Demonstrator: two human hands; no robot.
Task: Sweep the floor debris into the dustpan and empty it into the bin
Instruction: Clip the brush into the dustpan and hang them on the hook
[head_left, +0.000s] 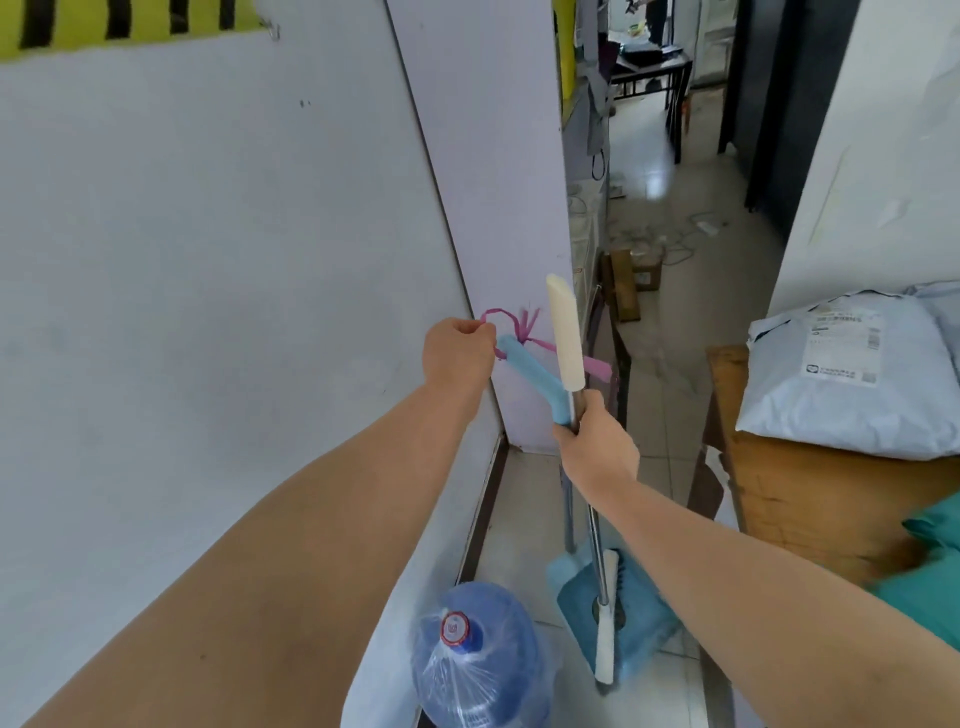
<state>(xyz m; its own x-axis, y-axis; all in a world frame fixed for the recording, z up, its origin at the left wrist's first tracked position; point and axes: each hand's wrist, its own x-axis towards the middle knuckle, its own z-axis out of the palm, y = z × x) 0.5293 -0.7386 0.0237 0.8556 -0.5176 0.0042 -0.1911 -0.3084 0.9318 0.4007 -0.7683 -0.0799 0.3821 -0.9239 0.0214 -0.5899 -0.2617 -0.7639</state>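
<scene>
A light blue dustpan (613, 613) stands on the floor by the wall corner, with a white and blue broom (607, 629) clipped into it. Their two metal poles rise side by side to a cream broom grip (565, 332) and a bent blue dustpan grip (530, 371). My right hand (597, 441) is closed around both poles just below the grips. A pink plastic string (511, 322) loops from the blue grip toward the wall. My left hand (457, 353) pinches that string at the wall corner. No bin and no debris near the dustpan are in view.
A large blue water bottle (478, 660) wrapped in plastic stands against the wall at the lower middle. A wooden table (810, 493) with grey parcels (852, 374) is on the right. A tiled corridor (675, 218) runs ahead, with boxes and cables on the floor.
</scene>
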